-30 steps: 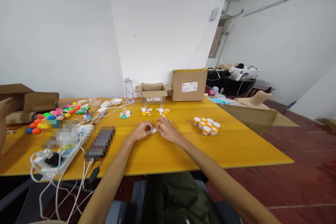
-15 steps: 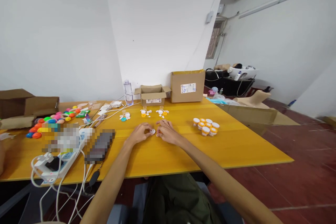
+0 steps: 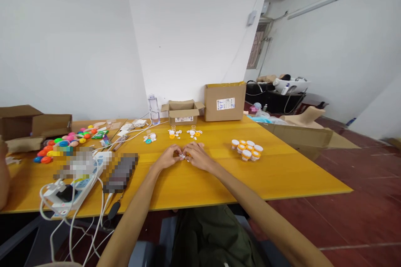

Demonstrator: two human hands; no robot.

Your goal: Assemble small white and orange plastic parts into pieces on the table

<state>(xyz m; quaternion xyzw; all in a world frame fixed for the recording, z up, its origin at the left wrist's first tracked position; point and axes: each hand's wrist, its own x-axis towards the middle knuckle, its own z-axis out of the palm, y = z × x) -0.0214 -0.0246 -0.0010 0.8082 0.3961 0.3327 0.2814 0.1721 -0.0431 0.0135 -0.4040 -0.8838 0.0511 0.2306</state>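
Over the middle of the wooden table, my left hand [image 3: 170, 157] is closed in a pinch on a small white plastic part [image 3: 182, 157]. My right hand [image 3: 198, 157] meets it from the other side, its fingertips closed at the same part. Fingers cover most of the piece, so its exact shape is hidden. Just beyond my hands lie small groups of white pieces [image 3: 192, 133] with orange rings [image 3: 172, 136] and clear cups. Another group, with a teal ring [image 3: 148, 141], sits farther left.
Several white-and-orange capped tubs [image 3: 246, 155] stand to the right. At the back are an open carton [image 3: 183, 113], a closed carton [image 3: 224, 102] and a water bottle [image 3: 153, 109]. A power strip [image 3: 82, 185] with cables, colourful balls [image 3: 63, 143] and another person's arm [image 3: 3, 175] are left.
My right hand has moved left to meet my left hand, its fingers now at the white part. Another person's arm has come farther into view at the left edge.
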